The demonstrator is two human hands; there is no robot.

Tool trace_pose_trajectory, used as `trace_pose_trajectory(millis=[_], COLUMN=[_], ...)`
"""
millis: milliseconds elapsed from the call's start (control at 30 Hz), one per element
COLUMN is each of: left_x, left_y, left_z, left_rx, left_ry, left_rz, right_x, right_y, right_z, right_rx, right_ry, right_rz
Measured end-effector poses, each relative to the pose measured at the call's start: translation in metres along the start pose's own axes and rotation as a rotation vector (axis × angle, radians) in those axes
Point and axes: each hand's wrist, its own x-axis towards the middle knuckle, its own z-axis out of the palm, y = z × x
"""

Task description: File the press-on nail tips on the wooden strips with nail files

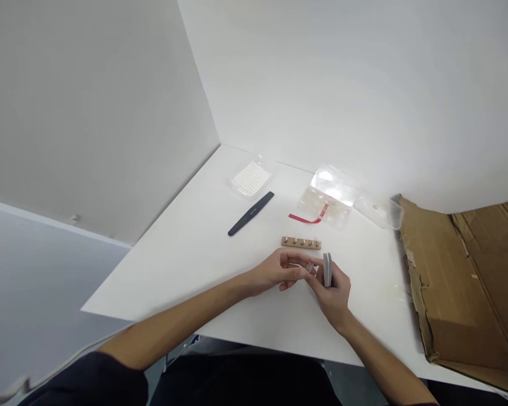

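My left hand [285, 270] is closed in a pinch on a small clear piece [310, 267] that looks like a false nail tip. In my right hand [335, 296] a grey nail buffer [327, 269] with a pale middle layer stands on end, gripped in the palm. The thumb and forefinger of that hand also meet the clear piece, so both hands come together there. Just beyond my fingers lies a short wooden strip [300, 242] with several metal pegs along it.
A black nail file [251, 213] lies at left. Behind it is a clear tray [252, 179] with small white squares. An open clear case [341, 217] has a red strip [307, 220] across it. Beside it rests a clear lid [379, 211]. A torn cardboard box [444, 282] occupies the right.
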Motion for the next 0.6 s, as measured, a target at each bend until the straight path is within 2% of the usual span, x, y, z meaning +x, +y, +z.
trace_pose_trajectory(millis=[200,400,600], left_x=[0.000,0.001,-0.001], left_y=[-0.003,-0.008,-0.009], left_z=[0.001,0.001,0.002], left_rx=[-0.044,-0.052,-0.040], left_ry=[0.016,0.018,0.005], left_rz=[-0.022,-0.024,0.005], right_x=[0.002,0.001,0.001], right_y=[-0.004,0.007,0.007], right_z=[-0.002,-0.005,-0.005], right_rx=[-0.116,-0.216,-0.250], right_ry=[0.052,0.052,0.061], right_rz=[-0.244,-0.461,-0.516])
